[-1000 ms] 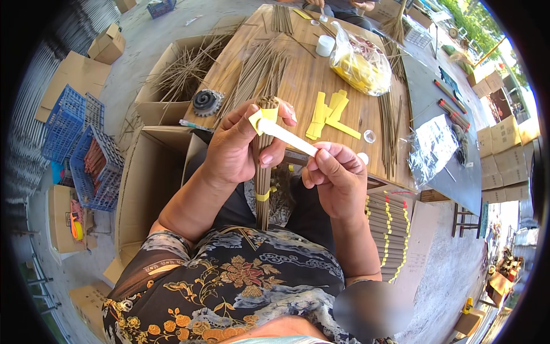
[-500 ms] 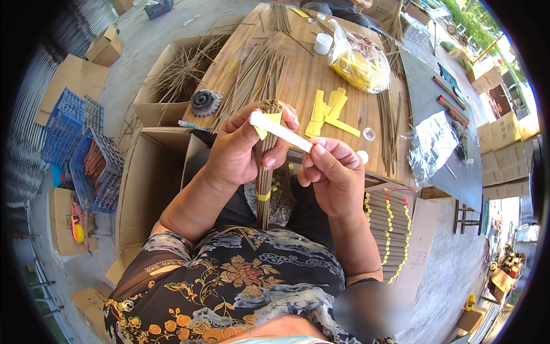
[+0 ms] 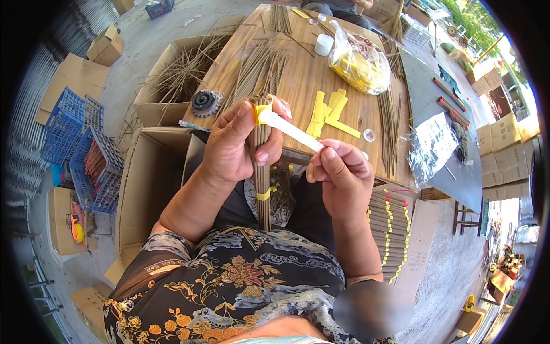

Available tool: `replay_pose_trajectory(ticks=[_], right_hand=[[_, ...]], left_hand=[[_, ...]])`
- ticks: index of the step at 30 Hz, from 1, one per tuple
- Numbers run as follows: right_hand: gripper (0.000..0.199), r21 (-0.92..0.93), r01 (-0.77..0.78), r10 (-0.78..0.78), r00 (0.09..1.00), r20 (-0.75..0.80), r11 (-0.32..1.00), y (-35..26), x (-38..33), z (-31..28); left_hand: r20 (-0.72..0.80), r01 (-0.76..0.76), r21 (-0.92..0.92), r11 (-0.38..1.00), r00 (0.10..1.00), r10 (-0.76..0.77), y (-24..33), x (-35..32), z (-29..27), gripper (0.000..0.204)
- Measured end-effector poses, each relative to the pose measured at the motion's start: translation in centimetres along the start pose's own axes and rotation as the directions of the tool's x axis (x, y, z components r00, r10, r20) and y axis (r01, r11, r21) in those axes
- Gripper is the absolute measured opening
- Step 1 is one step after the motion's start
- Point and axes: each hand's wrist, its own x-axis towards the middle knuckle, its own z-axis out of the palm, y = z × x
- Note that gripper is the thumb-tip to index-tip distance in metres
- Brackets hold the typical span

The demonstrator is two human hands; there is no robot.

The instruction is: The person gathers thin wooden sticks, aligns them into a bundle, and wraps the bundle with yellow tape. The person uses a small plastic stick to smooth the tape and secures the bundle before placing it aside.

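Observation:
My left hand point(image 3: 224, 150) is closed around a bundle of thin brown incense sticks point(image 3: 262, 182), held upright above my lap with its top end showing over my fingers. A paper strip point(image 3: 293, 132), yellow on one face and white on the other, wraps partly around the bundle near its top. The strip's free end is pinched between thumb and fingers of my right hand point(image 3: 345, 179), which pulls it out straight to the right. Lower down, a narrow yellow band point(image 3: 263, 195) circles the same bundle. Part of the wrap is hidden by my left fingers.
On the wooden table point(image 3: 309, 69) lie yellow paper strips point(image 3: 327, 112), loose sticks point(image 3: 252, 74), a plastic bag with yellow contents point(image 3: 361, 63) and a black ridged round object point(image 3: 204, 103). Cardboard boxes point(image 3: 154, 183) stand left. Banded bundles point(image 3: 389, 235) are at lower right.
My right hand has moved a little right and down, drawing the strip longer and tauter. The strip's yellow part now lies closer around the bundle's top.

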Motion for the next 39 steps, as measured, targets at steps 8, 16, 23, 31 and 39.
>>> replay_pose_trajectory(ticks=[8,16,23,31,39], right_hand=[[0.018,-0.593,0.505,-0.52,0.838,0.163,0.627,0.2,-0.5,0.3],[0.02,-0.65,0.557,-0.549,0.798,0.247,0.517,-0.4,-0.3,0.3],[0.021,-0.662,0.514,-0.488,0.837,0.247,0.546,-0.9,-0.9,0.1],[0.021,-0.637,0.551,-0.526,0.811,0.257,0.539,-0.6,-0.4,0.0],[0.018,-0.569,0.456,-0.458,0.876,0.151,0.685,-0.3,-0.4,-0.5]], left_hand=[[-0.022,0.021,-0.01,1.0,1.0,-0.021,0.3,-0.1,0.1,0.045],[0.0,0.021,-0.034,0.999,1.0,-0.021,0.3,0.0,0.2,0.044],[-0.042,0.027,-0.026,0.999,0.999,-0.028,0.3,-0.1,0.5,0.045],[-0.007,0.026,-0.048,0.998,1.0,-0.026,0.2,0.0,0.3,0.045],[-0.007,0.028,-0.049,0.998,1.0,-0.028,0.0,0.1,0.3,0.045]])
